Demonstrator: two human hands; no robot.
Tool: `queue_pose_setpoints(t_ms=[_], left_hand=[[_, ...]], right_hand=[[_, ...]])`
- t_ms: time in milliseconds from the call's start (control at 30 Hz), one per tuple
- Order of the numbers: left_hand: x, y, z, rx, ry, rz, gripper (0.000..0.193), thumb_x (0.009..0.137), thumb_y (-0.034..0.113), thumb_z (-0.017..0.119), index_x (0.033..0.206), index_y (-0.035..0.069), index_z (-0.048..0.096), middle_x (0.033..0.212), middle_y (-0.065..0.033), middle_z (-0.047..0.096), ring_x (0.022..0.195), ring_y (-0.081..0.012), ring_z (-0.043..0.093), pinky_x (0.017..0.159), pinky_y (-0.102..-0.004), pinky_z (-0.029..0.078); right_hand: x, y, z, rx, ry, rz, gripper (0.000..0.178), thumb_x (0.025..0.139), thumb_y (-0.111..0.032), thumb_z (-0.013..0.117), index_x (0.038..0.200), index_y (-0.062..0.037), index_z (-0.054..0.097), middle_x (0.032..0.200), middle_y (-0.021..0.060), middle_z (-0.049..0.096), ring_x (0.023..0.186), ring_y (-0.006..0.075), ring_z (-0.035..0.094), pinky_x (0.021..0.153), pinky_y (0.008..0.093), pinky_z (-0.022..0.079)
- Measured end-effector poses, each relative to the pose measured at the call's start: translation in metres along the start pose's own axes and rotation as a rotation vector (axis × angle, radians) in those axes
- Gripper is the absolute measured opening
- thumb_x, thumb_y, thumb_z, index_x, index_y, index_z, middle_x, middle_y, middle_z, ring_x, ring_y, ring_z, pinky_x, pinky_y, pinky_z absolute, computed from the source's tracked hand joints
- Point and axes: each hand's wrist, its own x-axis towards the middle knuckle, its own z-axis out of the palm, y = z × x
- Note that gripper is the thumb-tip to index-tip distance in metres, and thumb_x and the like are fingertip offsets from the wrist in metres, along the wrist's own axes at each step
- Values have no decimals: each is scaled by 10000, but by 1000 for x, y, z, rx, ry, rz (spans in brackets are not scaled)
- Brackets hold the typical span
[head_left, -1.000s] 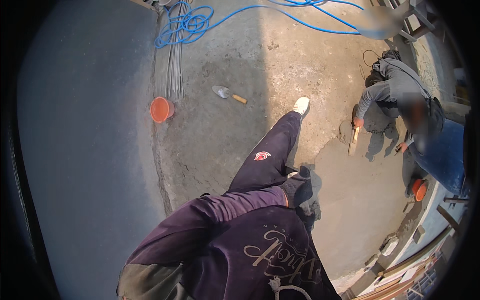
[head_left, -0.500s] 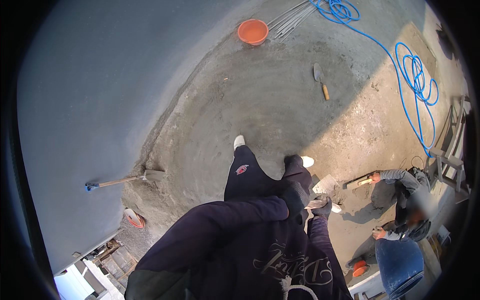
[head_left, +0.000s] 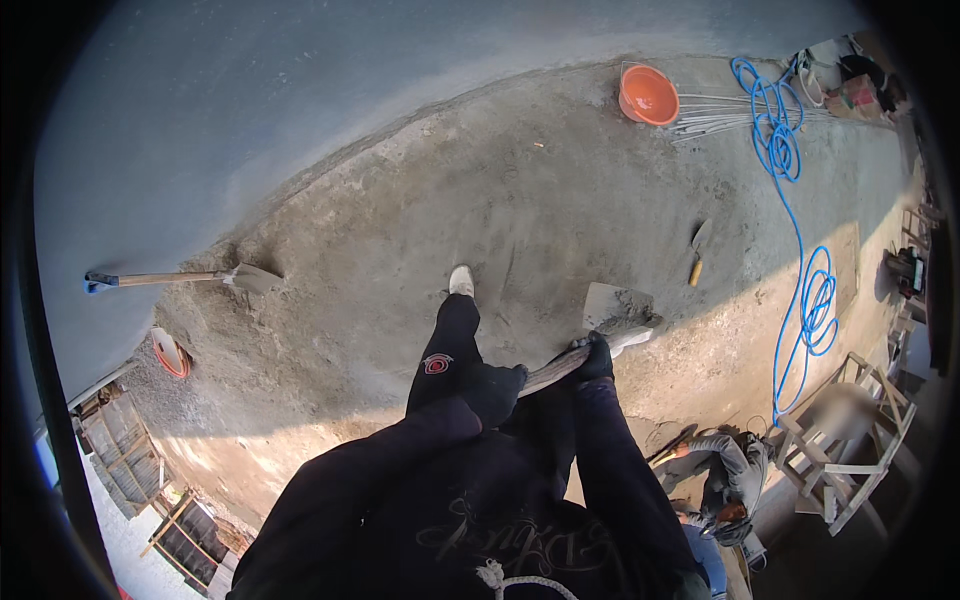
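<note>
Both of my hands, in dark gloves, grip one shovel [head_left: 597, 303]. My left hand [head_left: 494, 394] is closed on the wooden handle near my left thigh. Farther right and forward, my right hand [head_left: 595, 358] is closed on it nearer the blade. The pale blade carries a clump of grey wet mortar [head_left: 632, 308] and is held low over the floor; whether it touches cannot be told. A trowel [head_left: 697, 252] with a wooden handle lies on the concrete floor to the right of the blade.
A second shovel [head_left: 170, 278] lies at the left by the grey wall [head_left: 250, 100]. An orange bucket [head_left: 650, 96], thin rods [head_left: 715, 115] and a blue hose [head_left: 790, 215] are at the far right. A co-worker [head_left: 722, 470] crouches near right, beside a wooden trestle [head_left: 850, 440].
My body and view have turned right. The shovel has swung forward from beside my right leg, its blade now ahead on the right with mortar on it. Both hands keep their hold.
</note>
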Motion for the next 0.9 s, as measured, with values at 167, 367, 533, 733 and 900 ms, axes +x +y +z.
queue_pose_setpoints(t_ms=[167, 367, 533, 733, 900], left_hand=[[-23, -45, -17, -54, 258, -164, 333, 857, 222, 658, 1128, 29, 643, 713, -105, 656, 641, -295, 681, 561, -445, 501], [67, -84, 13, -62, 503, -368, 474, 834, 303, 745, 1178, -5, 641, 748, -104, 639, 635, -286, 664, 577, -447, 505], [179, -154, 47, -40, 642, -548, 554, 806, 330, 796, 1206, -21, 639, 840, -166, 690, 732, -334, 707, 666, -446, 569], [246, -191, 88, -449, 686, -824, 596, 815, 335, 777, 1271, -10, 609, 952, -209, 713, 808, -388, 714, 709, -486, 573], [222, -157, 114, -750, 679, -1033, 664, 822, 339, 776, 1348, 1, 552, 989, -228, 719, 890, -397, 721, 807, -499, 571]], right_hand=[[31, 39, 117, -183, 106, 130, 173, 925, -206, 642, 829, -114, 532, 678, 54, 537, 605, 226, 562, 638, 366, 547], [141, 21, 217, -591, -113, 214, 238, 928, -251, 667, 770, -139, 530, 641, 44, 524, 587, 229, 567, 593, 383, 525], [269, 23, 306, -695, -280, 129, 185, 928, -199, 675, 814, -123, 551, 679, 44, 539, 563, 218, 561, 555, 391, 508], [354, 57, 350, -1145, -331, -27, 136, 912, -188, 705, 933, -75, 632, 726, 53, 585, 583, 219, 599, 581, 392, 548], [345, 89, 326, -1364, -262, 76, 153, 892, -193, 717, 919, -74, 625, 714, 59, 567, 579, 231, 590, 584, 410, 561]])
